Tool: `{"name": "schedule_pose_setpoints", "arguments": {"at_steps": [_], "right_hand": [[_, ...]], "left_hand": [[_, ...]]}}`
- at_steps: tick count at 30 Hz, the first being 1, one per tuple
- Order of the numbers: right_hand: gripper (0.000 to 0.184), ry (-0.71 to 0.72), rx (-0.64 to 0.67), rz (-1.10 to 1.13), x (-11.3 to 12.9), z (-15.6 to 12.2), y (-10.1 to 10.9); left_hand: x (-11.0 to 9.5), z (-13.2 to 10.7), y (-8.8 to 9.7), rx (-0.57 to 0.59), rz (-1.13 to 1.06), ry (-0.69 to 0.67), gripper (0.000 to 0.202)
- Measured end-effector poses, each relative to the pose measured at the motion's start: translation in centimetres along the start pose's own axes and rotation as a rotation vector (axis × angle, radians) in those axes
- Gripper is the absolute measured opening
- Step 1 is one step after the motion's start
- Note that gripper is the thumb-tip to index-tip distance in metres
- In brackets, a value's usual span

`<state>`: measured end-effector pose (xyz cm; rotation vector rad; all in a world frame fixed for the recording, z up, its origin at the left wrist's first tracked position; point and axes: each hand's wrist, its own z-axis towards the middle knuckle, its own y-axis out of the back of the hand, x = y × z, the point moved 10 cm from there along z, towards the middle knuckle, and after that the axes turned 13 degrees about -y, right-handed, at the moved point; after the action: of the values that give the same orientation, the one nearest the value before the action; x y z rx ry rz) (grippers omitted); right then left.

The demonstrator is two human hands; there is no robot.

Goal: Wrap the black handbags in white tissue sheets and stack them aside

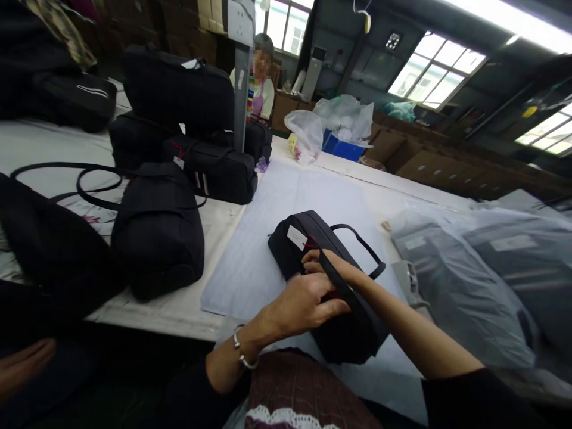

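Fingers of the left hand [308,301]: bent over the bag's top, thumb out near a flat black strap [336,280]; whether they pinch anything, I cannot tell.
Fingers of the right hand [328,262]: curled under that strap, probably to reach the top seam; their grip is hidden.
Black fabric duffel bag [335,333]: aslant on the sheet, right before the person, likely so both hands reach it.
White rectangular tag [297,237]: beside a red cord, lying face up on the bag; print too small to read.
Pale bluish sheet [250,268]: flat under the bag, perhaps to keep it clean of the white counter [174,310].
Grey-looking bags in clear plastic [451,286]: at the right, wrapped presumably against dust; their white labels are illegible.
Rounded black bag [156,232]: left of the sheet, apart from the work.
Stacked black bags [179,89]: farther left, probably piled to save room; one tag hangs from red cord, unreadable.
Brands: none legible.
Blue box [342,146]: at the far edge, heaped with clear plastic.
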<state>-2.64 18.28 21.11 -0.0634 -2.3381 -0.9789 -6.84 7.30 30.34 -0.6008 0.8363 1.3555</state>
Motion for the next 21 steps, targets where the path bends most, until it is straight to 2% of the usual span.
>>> {"name": "schedule_pose_setpoints", "arguments": {"at_steps": [3,6,9,10,11,13,14,15,18,20,21], "right_hand": [[0.042,-0.104,0.193,0.480,-1.7,-2.1,0.2],[0.066,-0.077,0.369,0.765,-2.0,-5.5,0.4],[0.074,0.027,0.437,0.723,-1.0,-8.9,0.2],[0.075,0.043,0.413,0.663,-0.7,-9.7,0.0],[0.074,0.046,0.360,0.591,-0.5,-10.1,-0.2],[0.073,0.027,0.219,0.444,-0.1,-10.5,-0.6],[0.076,0.019,0.190,0.400,0.2,-10.5,-1.2],[0.079,0.014,0.215,0.386,0.5,-10.7,-2.1],[0.088,0.029,0.498,0.526,1.7,-12.0,-5.2],[0.094,0.069,0.626,0.656,2.2,-13.4,-5.0],[0.098,0.091,0.622,0.702,2.2,-13.9,-3.9]], "left_hand": [[1.0,-0.5,0.5,0.061,0.064,-0.041,0.018],[4.4,-1.0,2.9,0.062,0.223,0.057,0.013],[8.1,-0.7,6.4,0.013,0.491,0.185,0.007],[8.8,-0.2,7.3,-0.020,0.569,0.188,0.006],[9.3,0.4,8.0,-0.052,0.632,0.166,0.016],[10.1,1.8,8.1,-0.066,0.724,0.090,0.043],[10.7,2.3,7.7,-0.040,0.765,0.064,0.054],[11.6,2.7,7.1,0.003,0.804,0.058,0.061],[14.5,2.5,5.8,0.123,0.919,0.097,0.067],[15.9,1.7,6.0,0.139,1.010,0.112,0.066],[16.4,1.3,6.2,0.139,1.053,0.108,0.063]]}}
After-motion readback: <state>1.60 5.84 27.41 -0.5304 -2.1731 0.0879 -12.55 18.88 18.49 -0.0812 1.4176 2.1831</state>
